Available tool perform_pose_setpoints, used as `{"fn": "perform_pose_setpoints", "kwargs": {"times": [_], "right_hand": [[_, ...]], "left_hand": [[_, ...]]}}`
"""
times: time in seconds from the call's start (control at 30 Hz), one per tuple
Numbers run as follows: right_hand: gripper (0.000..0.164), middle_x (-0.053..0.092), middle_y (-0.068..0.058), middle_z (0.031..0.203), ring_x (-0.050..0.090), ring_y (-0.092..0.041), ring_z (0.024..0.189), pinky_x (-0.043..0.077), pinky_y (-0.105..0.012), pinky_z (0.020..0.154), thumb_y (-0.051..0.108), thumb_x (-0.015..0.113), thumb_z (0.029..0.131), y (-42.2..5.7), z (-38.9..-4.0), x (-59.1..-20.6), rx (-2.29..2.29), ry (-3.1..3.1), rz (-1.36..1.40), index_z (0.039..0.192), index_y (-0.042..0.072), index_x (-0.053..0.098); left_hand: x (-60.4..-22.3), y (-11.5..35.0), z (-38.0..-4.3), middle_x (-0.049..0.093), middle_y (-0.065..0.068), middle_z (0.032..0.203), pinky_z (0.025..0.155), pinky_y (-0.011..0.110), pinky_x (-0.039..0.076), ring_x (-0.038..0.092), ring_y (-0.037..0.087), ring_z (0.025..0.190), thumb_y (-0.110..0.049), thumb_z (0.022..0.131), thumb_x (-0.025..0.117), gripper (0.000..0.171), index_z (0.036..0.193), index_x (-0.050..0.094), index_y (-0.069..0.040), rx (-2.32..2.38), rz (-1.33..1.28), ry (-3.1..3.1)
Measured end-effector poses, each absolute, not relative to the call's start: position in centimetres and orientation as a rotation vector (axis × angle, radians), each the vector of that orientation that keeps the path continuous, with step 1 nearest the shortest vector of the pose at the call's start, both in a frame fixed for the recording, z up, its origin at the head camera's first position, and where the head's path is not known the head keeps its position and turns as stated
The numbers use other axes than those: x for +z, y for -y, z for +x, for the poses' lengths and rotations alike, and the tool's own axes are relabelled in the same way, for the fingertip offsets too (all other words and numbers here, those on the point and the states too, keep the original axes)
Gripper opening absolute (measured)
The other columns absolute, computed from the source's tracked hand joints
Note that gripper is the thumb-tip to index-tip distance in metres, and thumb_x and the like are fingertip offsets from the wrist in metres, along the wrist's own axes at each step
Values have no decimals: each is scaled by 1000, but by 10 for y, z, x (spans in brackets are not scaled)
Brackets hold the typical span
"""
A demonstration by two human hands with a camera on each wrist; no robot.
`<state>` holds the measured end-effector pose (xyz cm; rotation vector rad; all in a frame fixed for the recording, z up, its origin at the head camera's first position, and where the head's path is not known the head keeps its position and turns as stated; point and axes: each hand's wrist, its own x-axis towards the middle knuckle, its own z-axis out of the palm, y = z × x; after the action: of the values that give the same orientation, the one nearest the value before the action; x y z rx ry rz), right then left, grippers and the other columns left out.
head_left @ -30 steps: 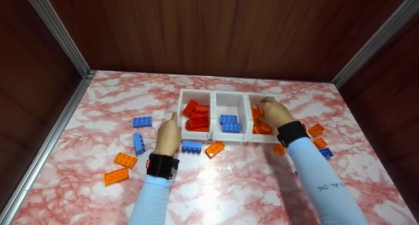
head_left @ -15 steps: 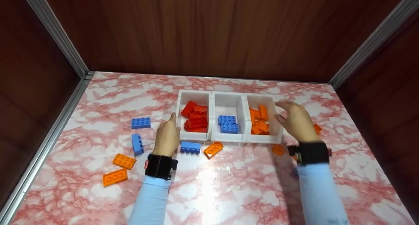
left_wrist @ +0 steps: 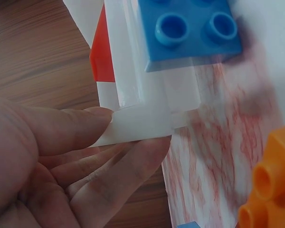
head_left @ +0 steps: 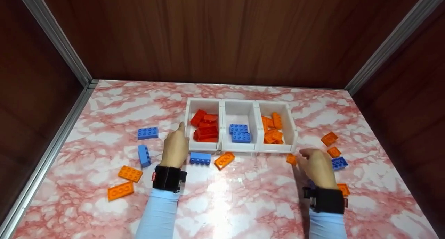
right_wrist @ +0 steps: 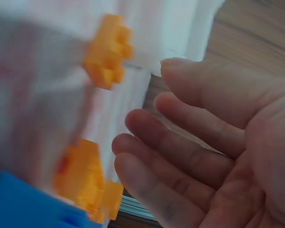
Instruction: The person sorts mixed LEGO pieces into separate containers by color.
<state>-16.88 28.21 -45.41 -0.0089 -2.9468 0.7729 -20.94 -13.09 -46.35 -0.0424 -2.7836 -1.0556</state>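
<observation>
My left hand (head_left: 175, 148) is at the left edge of a white three-part bin (head_left: 222, 141). In the left wrist view, its thumb and fingers (left_wrist: 145, 154) pinch the bin's corner. Red bricks (head_left: 208, 131) fill part of the left compartment, two blue bricks (head_left: 241, 137) lie in the middle one, and orange bricks (head_left: 273, 136) in the right one. My right hand (head_left: 318, 166) hovers right of a small orange brick (head_left: 291, 158), its fingers loosely bent and holding nothing in the right wrist view.
Right of my right hand lie orange bricks (head_left: 329, 138) and a dark blue brick (head_left: 339, 163). Blue bricks (head_left: 147, 133) and orange bricks (head_left: 130, 173) are scattered on the left. In front of the bin are a blue brick (head_left: 200, 158) and an orange brick (head_left: 224, 160).
My right hand has left the right compartment, where an orange brick now stays, and moved back toward me over the table beside the bin. My left hand has stayed at the bin's edge.
</observation>
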Motion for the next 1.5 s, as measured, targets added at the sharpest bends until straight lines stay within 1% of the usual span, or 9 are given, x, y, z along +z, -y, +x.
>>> {"fn": "perform_pose_setpoints", "kwargs": {"times": [0.07, 0.37, 0.7, 0.97, 1.13, 1.2, 1.3, 1.4, 1.5], "right_hand": [[32, 69, -26, 106, 65, -39, 93, 51, -55, 82, 11, 69, 90, -280, -169, -458, 748, 2980, -27, 115, -8, 70], [33, 70, -12, 87, 62, -28, 73, 51, -48, 68, 14, 79, 83, -276, -172, -469, 677, 3031, 73, 112, -1, 73], [29, 67, -14, 94, 62, -30, 82, 52, -52, 77, 15, 78, 83, -273, -173, -472, 631, 3113, 76, 107, -1, 73], [22, 56, -6, 80, 52, -24, 70, 47, -44, 65, 12, 82, 80, -265, -173, -472, 596, 3091, 257, 98, 3, 73], [23, 60, -4, 80, 53, -21, 69, 46, -41, 64, 21, 84, 79, -261, -173, -468, 608, 3161, 252, 91, 6, 72], [24, 62, -3, 82, 55, -20, 69, 47, -38, 64, 25, 83, 80, -261, -173, -463, 664, 3212, 210, 93, 7, 72], [34, 65, -5, 90, 57, -20, 75, 50, -37, 67, 30, 82, 83, -261, -169, -453, 776, 3244, 113, 106, 7, 73], [45, 67, -10, 103, 61, -25, 87, 52, -42, 77, 34, 81, 83, -263, -166, -444, 830, 3151, 96, 116, 5, 71], [48, 66, -15, 110, 63, -32, 97, 51, -49, 85, 33, 80, 85, -263, -164, -438, 814, 2998, 163, 120, 3, 69]], "left_hand": [[-463, 131, -210, 69, 28, 102, 69, 46, 55, 67, 37, 74, 1, 95, 61, 56, 145, 40, 10, -1049, -35, 2789], [-464, 131, -209, 69, 29, 101, 67, 46, 55, 67, 38, 73, 1, 95, 60, 56, 146, 39, 10, -1049, -32, 2791], [-465, 133, -210, 68, 29, 104, 69, 48, 55, 67, 41, 78, 0, 94, 62, 56, 146, 40, 10, -1046, -19, 2793], [-465, 136, -210, 69, 29, 101, 66, 46, 55, 67, 39, 76, 2, 94, 61, 57, 146, 39, 11, -1052, -28, 2787], [-465, 136, -209, 69, 28, 100, 62, 44, 53, 65, 35, 69, 2, 95, 60, 56, 146, 38, 11, -1056, -29, 2796], [-466, 135, -209, 69, 28, 100, 61, 43, 53, 65, 34, 67, 1, 95, 59, 56, 147, 37, 10, -1060, -35, 2803], [-465, 133, -208, 69, 27, 101, 63, 43, 54, 65, 34, 69, 1, 96, 59, 57, 147, 37, 10, -1067, -41, 2805], [-464, 131, -208, 69, 27, 103, 65, 44, 54, 66, 35, 72, 1, 96, 59, 56, 147, 37, 9, -1074, -33, 2800], [-464, 129, -209, 69, 27, 104, 66, 43, 54, 66, 34, 73, 1, 96, 59, 56, 147, 37, 9, -1082, -22, 2802]]}}
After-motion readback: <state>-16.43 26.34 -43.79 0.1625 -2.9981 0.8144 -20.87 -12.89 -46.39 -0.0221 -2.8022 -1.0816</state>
